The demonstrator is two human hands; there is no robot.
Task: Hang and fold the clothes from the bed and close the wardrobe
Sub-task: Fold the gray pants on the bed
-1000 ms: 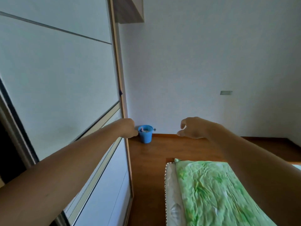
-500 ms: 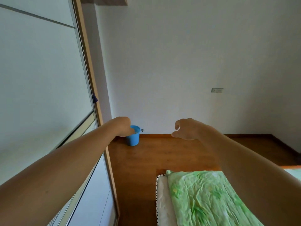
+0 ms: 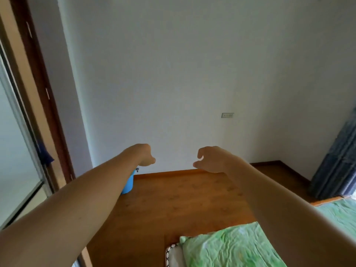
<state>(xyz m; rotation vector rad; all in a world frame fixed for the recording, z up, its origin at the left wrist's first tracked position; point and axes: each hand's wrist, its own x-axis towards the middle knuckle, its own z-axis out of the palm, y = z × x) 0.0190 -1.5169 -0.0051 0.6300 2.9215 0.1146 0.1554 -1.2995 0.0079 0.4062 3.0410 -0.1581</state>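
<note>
Green, leaf-printed, wrinkled sheet (image 3: 231,245) covers the bed (image 3: 174,257) corner.

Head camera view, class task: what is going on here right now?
A person reaches both bare arms forward over the brown wooden floor. The left hand and the right hand hold nothing; the right one's fingers are loosely curled. The wardrobe's white sliding door is at the left edge, the crumpled green bedsheet at the lower right. A small blue plastic bucket stands by the wall, partly hidden behind the left forearm.
</note>
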